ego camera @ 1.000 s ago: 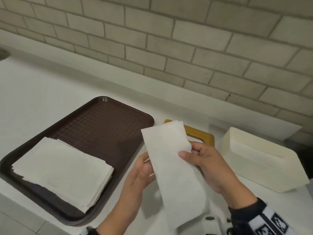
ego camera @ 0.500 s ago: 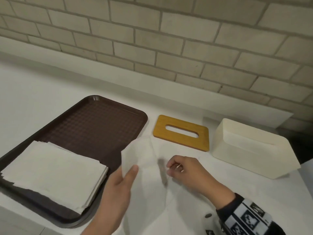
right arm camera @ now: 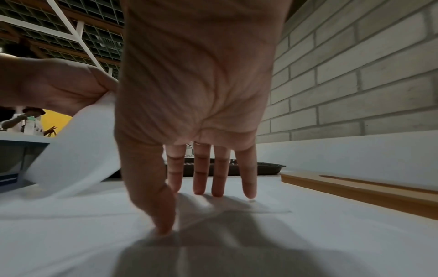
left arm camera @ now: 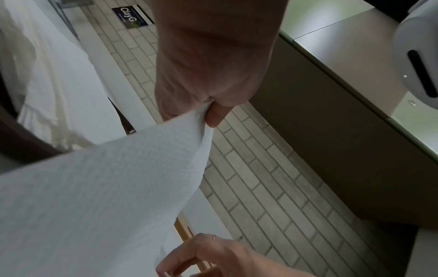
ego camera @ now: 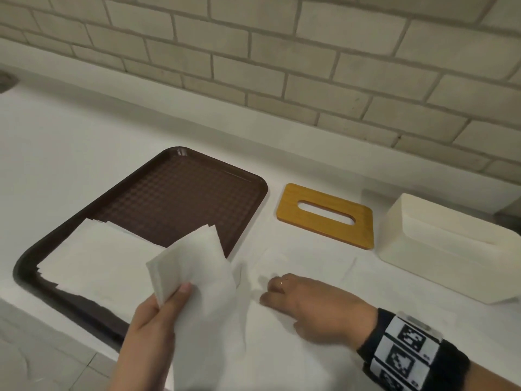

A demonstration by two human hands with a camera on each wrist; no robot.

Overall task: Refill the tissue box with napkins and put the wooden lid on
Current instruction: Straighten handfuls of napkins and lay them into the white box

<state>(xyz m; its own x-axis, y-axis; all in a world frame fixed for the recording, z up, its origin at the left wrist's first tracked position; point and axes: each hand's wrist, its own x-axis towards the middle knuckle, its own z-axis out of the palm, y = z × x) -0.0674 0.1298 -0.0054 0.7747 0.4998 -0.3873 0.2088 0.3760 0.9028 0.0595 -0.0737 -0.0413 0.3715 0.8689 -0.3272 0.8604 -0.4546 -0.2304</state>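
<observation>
My left hand [ego camera: 158, 317] pinches one side of a white napkin [ego camera: 197, 280] and lifts it off the counter, folded over; the pinch shows at the thumb [left arm camera: 213, 116]. My right hand [ego camera: 307, 306] presses the napkin's other part flat on the counter with straight fingers [right arm camera: 201, 180]. A stack of napkins [ego camera: 93, 266] lies on the brown tray [ego camera: 180, 193]. The wooden lid [ego camera: 327, 215] with its slot lies flat beyond my right hand. The cream tissue box [ego camera: 451, 249] stands open at the right.
A brick wall [ego camera: 282, 66] runs behind the white counter [ego camera: 70, 150]. The counter's front edge is just below my wrists. A person stands far off in the right wrist view [right arm camera: 26, 120].
The napkin, held up in both hands, came down onto the counter. My right hand now presses it flat while my left hand lifts and folds its left side over.
</observation>
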